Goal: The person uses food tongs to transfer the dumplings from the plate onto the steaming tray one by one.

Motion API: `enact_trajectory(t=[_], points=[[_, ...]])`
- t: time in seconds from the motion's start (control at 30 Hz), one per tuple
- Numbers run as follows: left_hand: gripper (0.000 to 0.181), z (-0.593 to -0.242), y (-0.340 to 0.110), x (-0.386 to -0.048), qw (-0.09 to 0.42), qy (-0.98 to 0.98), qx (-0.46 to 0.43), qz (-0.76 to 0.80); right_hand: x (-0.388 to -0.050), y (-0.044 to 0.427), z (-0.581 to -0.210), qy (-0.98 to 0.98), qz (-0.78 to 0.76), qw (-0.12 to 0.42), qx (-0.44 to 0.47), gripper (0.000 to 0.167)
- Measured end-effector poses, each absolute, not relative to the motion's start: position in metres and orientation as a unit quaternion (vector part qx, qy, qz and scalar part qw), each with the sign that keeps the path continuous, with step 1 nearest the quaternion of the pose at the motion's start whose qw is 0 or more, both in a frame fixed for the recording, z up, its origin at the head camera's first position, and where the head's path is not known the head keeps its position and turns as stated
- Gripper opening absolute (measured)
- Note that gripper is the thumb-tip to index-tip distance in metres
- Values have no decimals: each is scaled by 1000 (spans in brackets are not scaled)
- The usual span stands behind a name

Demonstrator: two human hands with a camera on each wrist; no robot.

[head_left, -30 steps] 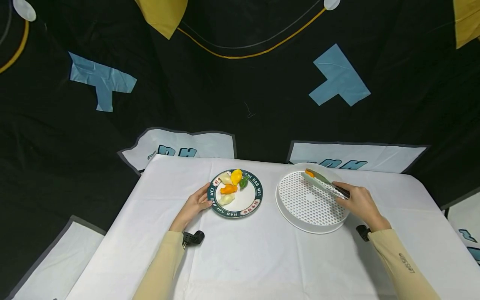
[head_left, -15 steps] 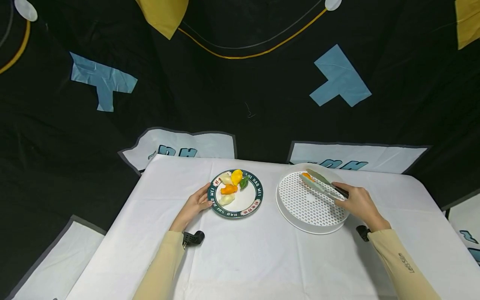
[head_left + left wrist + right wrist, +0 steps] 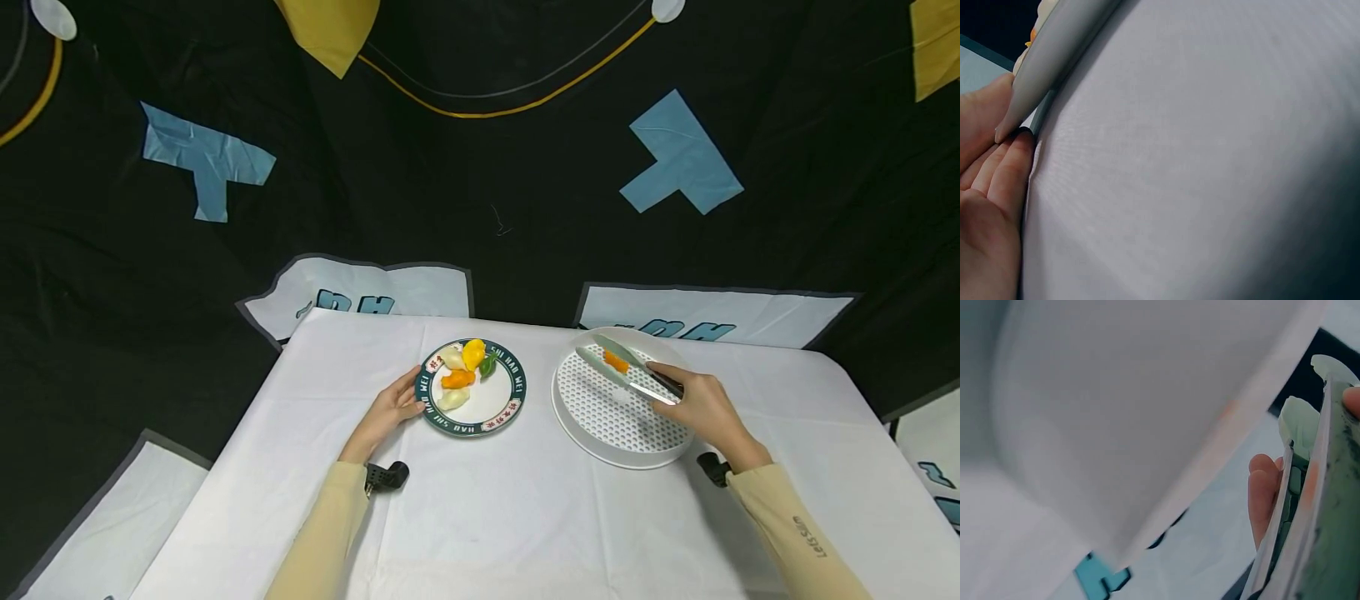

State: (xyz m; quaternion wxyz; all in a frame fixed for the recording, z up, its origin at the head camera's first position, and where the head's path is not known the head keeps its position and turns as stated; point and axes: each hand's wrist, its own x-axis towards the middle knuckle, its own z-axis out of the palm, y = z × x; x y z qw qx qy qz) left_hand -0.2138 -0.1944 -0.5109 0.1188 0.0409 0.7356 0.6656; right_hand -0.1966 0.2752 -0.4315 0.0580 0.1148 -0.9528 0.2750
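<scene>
My left hand pinches the left rim of a green-bordered plate, thumb above and fingers below; the plate's tilted edge shows in the left wrist view. On it lie a yellow pepper, an orange pepper, a green piece and pale pieces. My right hand grips tongs with pale green tips, spread apart over a round white perforated tray. Another orange pepper lies on the tray between the tips.
A white cloth covers the table. Behind its far edge hangs a black backdrop with blue and yellow shapes. The tray's raised wall fills much of the right wrist view.
The tongs have spread and moved left with my right hand. The orange pepper, earlier held between the tips, now lies loose on the tray. Left hand and plate stay put.
</scene>
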Motion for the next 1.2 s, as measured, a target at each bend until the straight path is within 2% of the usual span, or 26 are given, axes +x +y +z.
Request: enact_trajectory(t=[0.5,0.93,1.2], points=[[71,-512,-193,-214,122,728,46,673,-184,221,-421,-939,281,62,190,57],[70,-512,-193,-214,129,723,36,677,-179,158,-439,-910,294,58,285,56],[70,-511,-194,-213,125,720,36,681,-176,127,-450,-907,286,48,306,55]])
